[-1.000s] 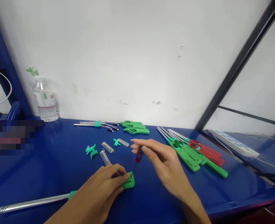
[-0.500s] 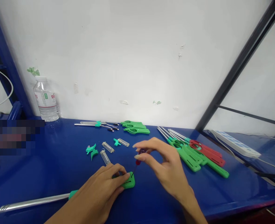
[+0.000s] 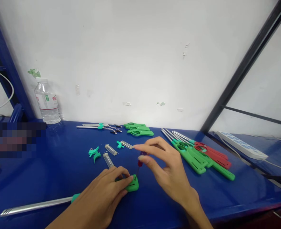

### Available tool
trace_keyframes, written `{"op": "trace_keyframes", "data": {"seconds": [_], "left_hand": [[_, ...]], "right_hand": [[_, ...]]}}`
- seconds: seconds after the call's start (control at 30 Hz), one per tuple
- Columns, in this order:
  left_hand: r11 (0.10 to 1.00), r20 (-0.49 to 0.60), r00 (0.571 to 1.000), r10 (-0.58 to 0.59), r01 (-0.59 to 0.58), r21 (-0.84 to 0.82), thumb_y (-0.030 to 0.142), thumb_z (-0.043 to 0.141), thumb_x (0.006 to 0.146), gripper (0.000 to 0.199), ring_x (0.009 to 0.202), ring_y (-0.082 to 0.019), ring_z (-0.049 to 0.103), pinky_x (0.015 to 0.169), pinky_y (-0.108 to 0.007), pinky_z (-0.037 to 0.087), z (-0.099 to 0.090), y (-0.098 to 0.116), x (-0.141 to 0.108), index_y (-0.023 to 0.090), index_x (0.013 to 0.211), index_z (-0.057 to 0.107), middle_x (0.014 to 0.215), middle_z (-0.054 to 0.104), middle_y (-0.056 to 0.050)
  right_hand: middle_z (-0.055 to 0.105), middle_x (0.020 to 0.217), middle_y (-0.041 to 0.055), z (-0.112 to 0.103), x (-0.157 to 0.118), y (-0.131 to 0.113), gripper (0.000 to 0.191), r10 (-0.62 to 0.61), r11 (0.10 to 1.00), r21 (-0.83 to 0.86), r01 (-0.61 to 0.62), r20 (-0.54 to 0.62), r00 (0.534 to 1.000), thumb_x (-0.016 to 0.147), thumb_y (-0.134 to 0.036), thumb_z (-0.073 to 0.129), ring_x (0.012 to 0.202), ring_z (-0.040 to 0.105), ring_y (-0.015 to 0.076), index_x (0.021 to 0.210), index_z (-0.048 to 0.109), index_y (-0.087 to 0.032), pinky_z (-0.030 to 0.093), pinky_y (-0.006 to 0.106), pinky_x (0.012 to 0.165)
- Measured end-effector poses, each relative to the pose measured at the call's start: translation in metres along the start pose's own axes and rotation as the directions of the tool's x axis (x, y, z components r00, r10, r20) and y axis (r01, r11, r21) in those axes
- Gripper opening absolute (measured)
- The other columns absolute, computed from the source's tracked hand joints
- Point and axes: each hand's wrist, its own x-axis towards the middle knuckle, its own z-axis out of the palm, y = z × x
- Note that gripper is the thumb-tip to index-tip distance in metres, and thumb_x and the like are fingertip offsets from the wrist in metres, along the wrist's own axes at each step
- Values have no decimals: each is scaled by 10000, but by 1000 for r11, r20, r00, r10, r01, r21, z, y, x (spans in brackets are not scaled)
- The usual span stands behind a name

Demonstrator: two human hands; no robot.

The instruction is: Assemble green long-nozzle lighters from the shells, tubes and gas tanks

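Note:
A green lighter with a long metal tube lies near the table's front left, its green handle under my left hand, whose fingers press and grip it. My right hand pinches a small screwdriver with a dark red handle between thumb and fingers. The thin shaft points down at the end of the green handle, beside a dark slot. Just beyond my left hand lies a clear fuel tank, partly near its knuckles. Most of the lighter's middle is hidden by my left hand and forearm.
Two more clear tanks, teal triggers, metal tubes with wires and green shells lie behind. Green lighters and red lighters lie right. A water bottle and a power strip flank them.
My right hand has shifted slightly, its fingers changing position around the screwdriver, which now stands more upright. My left hand keeps its hold on the green handle.

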Motion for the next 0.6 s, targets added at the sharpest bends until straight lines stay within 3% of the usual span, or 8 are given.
{"op": "trace_keyframes", "data": {"seconds": [0.1, 0.27, 0.47, 0.6], "left_hand": [[1000, 4, 1000, 1, -1, 4, 110, 433, 1042, 375, 1027, -248, 724, 970, -422, 621, -1, 1, 0, 279, 1222, 715, 1254, 720, -45], [1000, -5, 1000, 5, -5, 13, 121, 422, 1048, 391, 1045, -259, 729, 964, -443, 629, 0, 0, -2, 290, 1252, 709, 1282, 718, -47], [999, -40, 999, 30, -29, 26, 140, 439, 1059, 349, 1050, -251, 746, 947, -421, 646, 2, -3, -3, 303, 1201, 712, 1264, 736, -27], [997, -120, 991, 64, -57, 61, 172, 509, 1062, 369, 1141, -270, 761, 969, -427, 657, 4, -6, -6, 330, 1350, 678, 1324, 760, -8]], "right_hand": [[760, 1234, -1, -1, 1, 0, 329, 37, 996, 83, -44, 87, 995, 1106, -184, 575, 1098, 727, 152, 1343, 742, -339, 568, 300, 987], [729, 994, -19, 0, 1, 0, 226, 11, 1000, 10, -11, 23, 1000, 984, -221, 792, 905, 713, 160, 1182, 789, -330, 586, 300, 855], [793, 1224, -16, -2, 0, 0, 306, 20, 996, 85, -25, 62, 998, 1120, -205, 559, 1111, 743, 153, 1314, 753, -341, 564, 297, 1009], [775, 983, -33, -1, 0, 0, 136, 7, 1000, 6, -7, -45, 999, 1032, -213, 727, 879, 733, 128, 1117, 797, -294, 573, 246, 844]]}}
